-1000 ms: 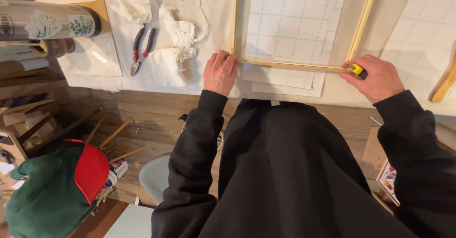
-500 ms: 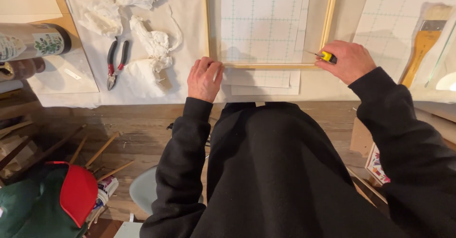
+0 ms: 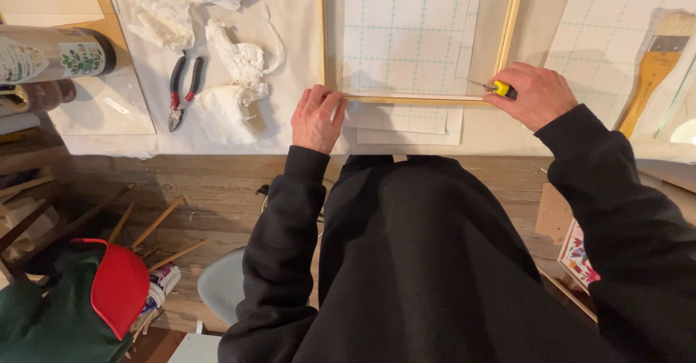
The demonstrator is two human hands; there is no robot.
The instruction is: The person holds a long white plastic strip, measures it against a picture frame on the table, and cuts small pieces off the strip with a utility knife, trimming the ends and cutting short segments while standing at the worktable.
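Two hands work a light wooden frame [image 3: 418,98]: left hand [image 3: 316,117] lies flat, pinning its near-left corner; right hand [image 3: 533,93] grips a yellow-handled tool [image 3: 497,88] at its near-right corner (thin rails likely flex; hold near corners).

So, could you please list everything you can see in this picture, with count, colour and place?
Wooden frame: one, pale wood, on the table in front of both hands.
Grid sheets: several, white with green lines, inside and under the frame.
Small tool: one, yellow and black, metal tip at the frame's near rail.
Pliers: one, red and black handles, left on the white cover.
Crumpled rags: several, white, by the pliers.
Paintbrush: one, wooden handle, far right.
Cylinder container: one, on its side, far left.
Bag: one, green and red, on the floor.
Left hand: pressing the frame's near left corner.
Right hand: gripping the small tool.
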